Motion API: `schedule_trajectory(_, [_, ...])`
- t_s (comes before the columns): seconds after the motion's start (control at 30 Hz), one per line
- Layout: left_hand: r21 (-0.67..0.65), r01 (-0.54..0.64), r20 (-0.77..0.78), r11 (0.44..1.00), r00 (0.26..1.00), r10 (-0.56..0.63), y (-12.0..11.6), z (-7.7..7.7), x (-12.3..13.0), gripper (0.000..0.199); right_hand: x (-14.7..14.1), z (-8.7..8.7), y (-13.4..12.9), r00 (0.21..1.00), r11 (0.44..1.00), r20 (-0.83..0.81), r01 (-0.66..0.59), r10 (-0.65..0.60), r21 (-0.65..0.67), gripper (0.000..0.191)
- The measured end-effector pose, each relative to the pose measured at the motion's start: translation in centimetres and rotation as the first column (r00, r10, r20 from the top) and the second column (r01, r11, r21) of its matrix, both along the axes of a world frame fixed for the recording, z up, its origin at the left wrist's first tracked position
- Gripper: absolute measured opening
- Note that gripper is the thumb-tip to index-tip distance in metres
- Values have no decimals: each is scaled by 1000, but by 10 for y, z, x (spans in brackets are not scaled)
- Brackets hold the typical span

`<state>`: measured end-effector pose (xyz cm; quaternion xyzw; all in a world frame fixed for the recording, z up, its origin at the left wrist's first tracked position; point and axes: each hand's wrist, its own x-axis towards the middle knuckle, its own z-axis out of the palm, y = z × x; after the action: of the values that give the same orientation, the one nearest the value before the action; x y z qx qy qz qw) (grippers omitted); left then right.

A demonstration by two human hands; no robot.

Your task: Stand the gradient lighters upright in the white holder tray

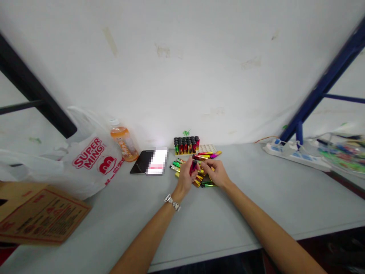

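Upright in my left hand [186, 177] is a dark pink, shiny lighter [193, 168] with a black top, the fingers wrapped round it. Just right of it, my right hand [217, 172] has its thumb and forefinger pinched together; what lies between them, if anything, is too small to make out. Under and around both hands lies a loose pile of shiny lighters [199, 182] in gold, green, red and purple. Behind the pile, a block of black-topped lighters [186, 145] stands in close rows on a pale tray [209, 148] by the wall.
Left of the pile are a tablet or phone [141, 163] with a blurred screen, an orange drink bottle [124, 142], a white plastic bag [85, 163] and a cardboard box [45, 213]. A white power strip [296, 158] lies at right beside a blue metal post [319, 91].
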<state>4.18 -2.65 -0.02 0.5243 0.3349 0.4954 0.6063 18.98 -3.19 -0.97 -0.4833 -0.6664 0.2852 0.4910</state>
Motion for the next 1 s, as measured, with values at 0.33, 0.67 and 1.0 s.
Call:
schedule_trajectory(0.33, [-80, -96, -78, 992, 993, 90, -3, 6, 8, 56, -1, -4, 1, 999, 1000, 46, -12, 12, 2, 39])
schedule_trajectory(0.67, [244, -238, -328, 940, 892, 311, -1, 2, 4, 47, -3, -8, 2, 999, 1000, 34, 6, -6, -21, 45])
schedule_trajectory(1.0, [315, -226, -395, 922, 852, 343, 0, 2, 7, 33, -4, -7, 2, 999, 999, 32, 15, -14, -29, 44])
